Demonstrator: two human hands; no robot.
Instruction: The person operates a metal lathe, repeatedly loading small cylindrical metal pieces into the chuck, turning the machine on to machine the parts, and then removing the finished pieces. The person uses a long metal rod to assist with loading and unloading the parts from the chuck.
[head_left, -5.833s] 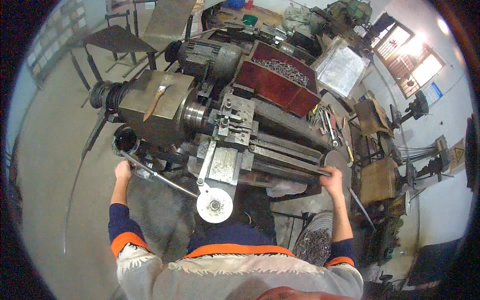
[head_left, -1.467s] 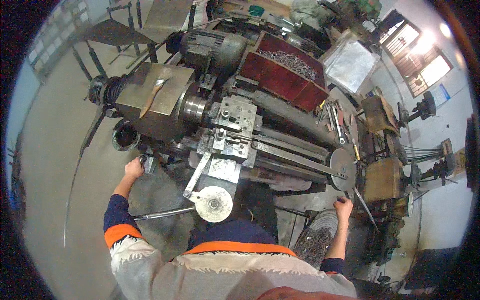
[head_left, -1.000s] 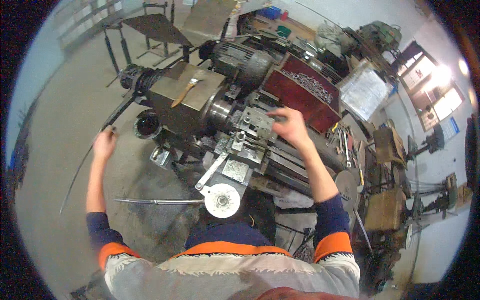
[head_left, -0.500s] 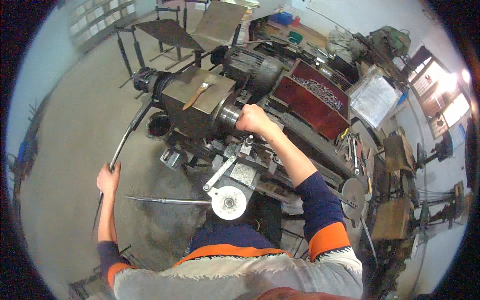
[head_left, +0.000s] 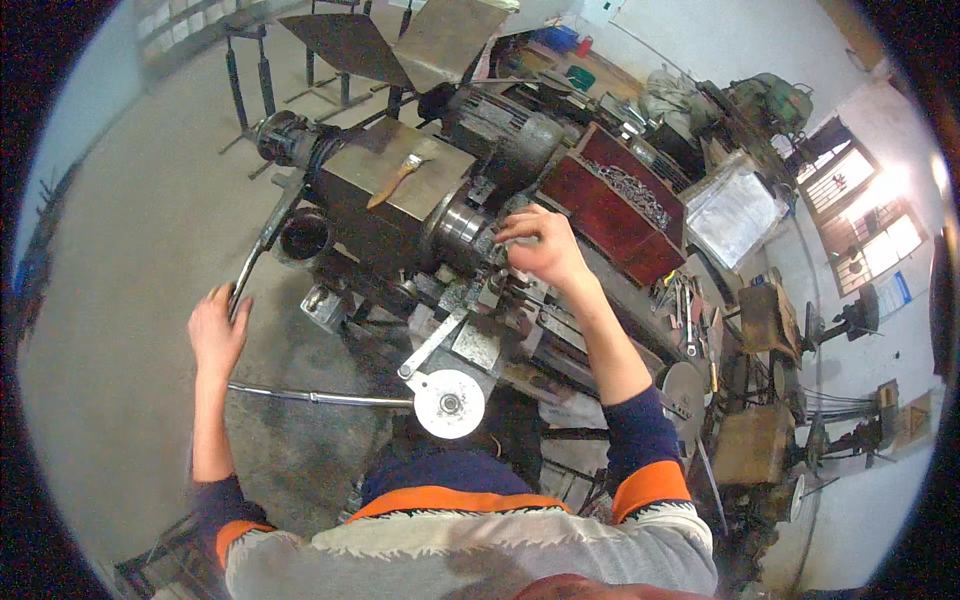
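While lathe [head_left: 352,200] extends both sides of chuck [head_left: 462,227], person [head_left: 450,550] reaches either side

Red box [head_left: 608,222] sits beyond chuck, to its right. Metal lever [head_left: 248,268] slants down left of chuck; left hand [head_left: 217,330] wraps around it. Right hand [head_left: 543,246] just right of chuck, half-curled; can't tell if touching or gripping. Brush [head_left: 393,186] lies left of chuck.

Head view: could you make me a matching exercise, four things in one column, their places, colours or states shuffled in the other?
1. Brush
2. Open box
3. Left hand
4. Round disc

A. White, with a metal rod reaching leftward
B. Lying on a flat-topped metal housing
C. Dark red, containing small metal pieces
D. On a long lever

Pairs: 1-B, 2-C, 3-D, 4-A
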